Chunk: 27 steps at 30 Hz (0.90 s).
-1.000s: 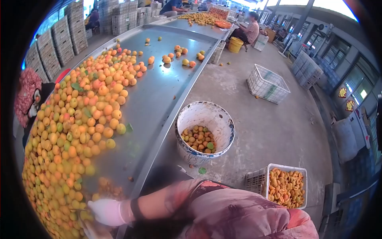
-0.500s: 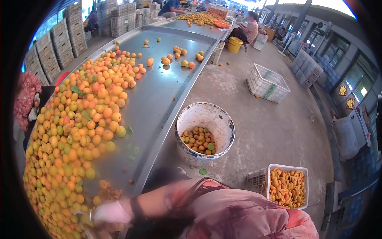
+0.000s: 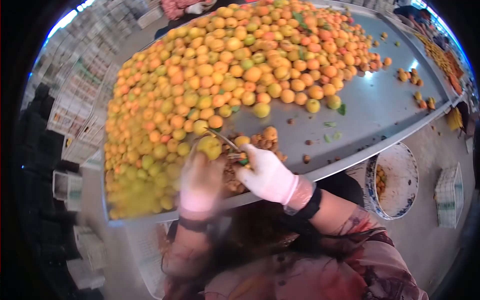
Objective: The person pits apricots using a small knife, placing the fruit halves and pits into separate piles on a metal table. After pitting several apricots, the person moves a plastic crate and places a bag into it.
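Observation:
My left hand (image 3: 202,180), in a pale glove and smeared by motion, closes on a yellow apricot (image 3: 209,148) near the table's front edge. My right hand (image 3: 270,176), in a white glove, is shut on a small knife (image 3: 223,139), with its thin blade pointing left across the top of that apricot. Fingers hide most of the handle. Brown apricot pits (image 3: 232,179) lie in a small heap under and between my hands. A large pile of whole apricots (image 3: 235,65) spreads beyond and to the left of them.
The metal table (image 3: 360,117) has a raised rim and bears scattered leaves and pits. Right of it stand a white bucket (image 3: 407,192) with fruit inside and a white crate (image 3: 449,195). Stacked crates (image 3: 82,95) rise at left. Across the table sits another person (image 3: 182,9).
The view has swung left and down over the table. My left hand now shows, with an apricot in it. My right hand, earlier low among the fruit, is beside it with the knife.

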Each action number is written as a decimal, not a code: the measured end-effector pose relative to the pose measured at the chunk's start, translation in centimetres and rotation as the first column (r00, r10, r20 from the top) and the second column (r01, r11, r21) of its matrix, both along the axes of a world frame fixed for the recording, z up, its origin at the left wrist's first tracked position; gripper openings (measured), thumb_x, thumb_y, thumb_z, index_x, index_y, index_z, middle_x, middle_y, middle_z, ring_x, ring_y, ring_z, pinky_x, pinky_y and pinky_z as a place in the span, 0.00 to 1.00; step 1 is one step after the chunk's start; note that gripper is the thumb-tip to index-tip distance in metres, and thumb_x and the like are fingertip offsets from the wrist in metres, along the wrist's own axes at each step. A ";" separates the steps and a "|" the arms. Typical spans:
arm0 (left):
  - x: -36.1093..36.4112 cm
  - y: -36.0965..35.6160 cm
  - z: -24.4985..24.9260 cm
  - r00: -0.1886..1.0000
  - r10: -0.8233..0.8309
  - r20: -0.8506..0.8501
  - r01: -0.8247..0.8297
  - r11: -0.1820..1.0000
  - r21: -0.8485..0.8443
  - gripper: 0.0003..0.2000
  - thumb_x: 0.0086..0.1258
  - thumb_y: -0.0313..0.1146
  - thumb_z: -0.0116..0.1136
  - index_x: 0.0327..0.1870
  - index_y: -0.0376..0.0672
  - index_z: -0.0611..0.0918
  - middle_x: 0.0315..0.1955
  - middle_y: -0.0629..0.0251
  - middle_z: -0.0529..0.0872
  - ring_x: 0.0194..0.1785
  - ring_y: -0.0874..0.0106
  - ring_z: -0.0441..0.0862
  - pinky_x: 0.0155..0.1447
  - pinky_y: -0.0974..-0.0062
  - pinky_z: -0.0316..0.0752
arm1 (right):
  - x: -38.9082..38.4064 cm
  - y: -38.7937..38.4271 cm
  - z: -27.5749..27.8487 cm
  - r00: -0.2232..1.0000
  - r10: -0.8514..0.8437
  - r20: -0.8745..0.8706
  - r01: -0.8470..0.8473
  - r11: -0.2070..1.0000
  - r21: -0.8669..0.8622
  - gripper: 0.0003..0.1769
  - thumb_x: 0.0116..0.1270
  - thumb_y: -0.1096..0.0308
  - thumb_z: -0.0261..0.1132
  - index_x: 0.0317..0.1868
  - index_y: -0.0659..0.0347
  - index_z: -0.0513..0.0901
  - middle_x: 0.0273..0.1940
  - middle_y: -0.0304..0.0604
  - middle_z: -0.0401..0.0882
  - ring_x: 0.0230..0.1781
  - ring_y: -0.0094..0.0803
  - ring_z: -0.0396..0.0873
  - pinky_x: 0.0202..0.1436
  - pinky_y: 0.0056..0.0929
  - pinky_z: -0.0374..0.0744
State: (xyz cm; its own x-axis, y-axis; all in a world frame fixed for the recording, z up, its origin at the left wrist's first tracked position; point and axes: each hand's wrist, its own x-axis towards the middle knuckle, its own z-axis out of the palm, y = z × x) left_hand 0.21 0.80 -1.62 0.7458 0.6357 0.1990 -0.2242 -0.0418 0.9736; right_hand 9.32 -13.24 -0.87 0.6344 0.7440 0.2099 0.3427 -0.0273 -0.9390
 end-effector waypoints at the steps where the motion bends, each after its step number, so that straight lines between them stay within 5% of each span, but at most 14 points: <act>1: -0.4 1.4 -1.4 0.978 -0.140 0.155 0.189 0.909 -0.371 0.11 0.71 0.31 0.57 0.50 0.35 0.79 0.55 0.48 0.80 0.60 0.54 0.76 0.60 0.65 0.75 | -0.1 -0.1 0.2 1.000 0.008 0.030 -0.006 0.997 -0.072 0.14 0.64 0.68 0.61 0.47 0.66 0.75 0.28 0.60 0.77 0.31 0.54 0.79 0.38 0.40 0.77; 3: -0.2 1.1 -0.4 0.921 -0.211 0.329 0.371 0.731 -0.572 0.20 0.72 0.32 0.59 0.61 0.33 0.73 0.59 0.53 0.78 0.63 0.60 0.76 0.65 0.67 0.73 | -0.3 0.0 0.4 1.000 0.018 -0.003 -0.018 0.995 -0.098 0.14 0.64 0.69 0.61 0.48 0.68 0.74 0.28 0.60 0.76 0.30 0.52 0.79 0.37 0.38 0.77; 4: 0.2 1.6 -0.9 0.900 -0.252 0.356 0.420 0.722 -0.550 0.26 0.73 0.34 0.60 0.68 0.33 0.67 0.60 0.57 0.77 0.63 0.66 0.75 0.68 0.67 0.70 | -0.1 0.6 -0.1 1.000 -0.003 0.008 0.003 0.999 -0.040 0.13 0.61 0.69 0.60 0.44 0.69 0.73 0.27 0.65 0.76 0.35 0.63 0.78 0.37 0.48 0.76; 16: -0.1 0.6 0.0 0.906 -0.338 0.256 0.422 0.769 -0.480 0.31 0.69 0.39 0.63 0.68 0.35 0.67 0.61 0.57 0.75 0.65 0.64 0.71 0.71 0.64 0.63 | -0.6 0.6 -0.1 1.000 0.004 0.022 -0.001 0.987 -0.163 0.17 0.61 0.67 0.60 0.45 0.73 0.73 0.28 0.67 0.77 0.37 0.63 0.79 0.40 0.49 0.78; 22: -0.6 1.2 1.4 0.921 -0.376 0.102 0.387 0.855 -0.345 0.35 0.64 0.37 0.66 0.69 0.31 0.65 0.59 0.55 0.76 0.63 0.65 0.73 0.69 0.66 0.65 | -0.2 0.5 -0.4 0.993 0.065 0.100 -0.031 0.951 -0.307 0.19 0.62 0.67 0.60 0.47 0.74 0.72 0.29 0.67 0.79 0.38 0.62 0.80 0.42 0.49 0.79; 24: -1.0 1.6 2.4 0.941 -0.294 -0.164 0.300 0.954 0.011 0.34 0.64 0.25 0.63 0.71 0.31 0.63 0.56 0.56 0.78 0.60 0.69 0.75 0.64 0.70 0.71 | 0.1 0.2 -0.4 0.987 0.091 0.133 -0.043 0.944 -0.327 0.19 0.62 0.67 0.60 0.47 0.75 0.72 0.29 0.66 0.79 0.38 0.61 0.80 0.43 0.49 0.79; 27: -0.9 1.9 2.8 0.946 -0.297 -0.129 0.298 0.954 -0.014 0.42 0.60 0.21 0.64 0.76 0.33 0.54 0.57 0.52 0.77 0.59 0.68 0.75 0.63 0.71 0.72 | 1.0 0.2 0.7 0.975 0.177 0.136 -0.107 0.905 -0.412 0.18 0.63 0.67 0.59 0.46 0.75 0.73 0.30 0.65 0.80 0.38 0.60 0.81 0.43 0.48 0.80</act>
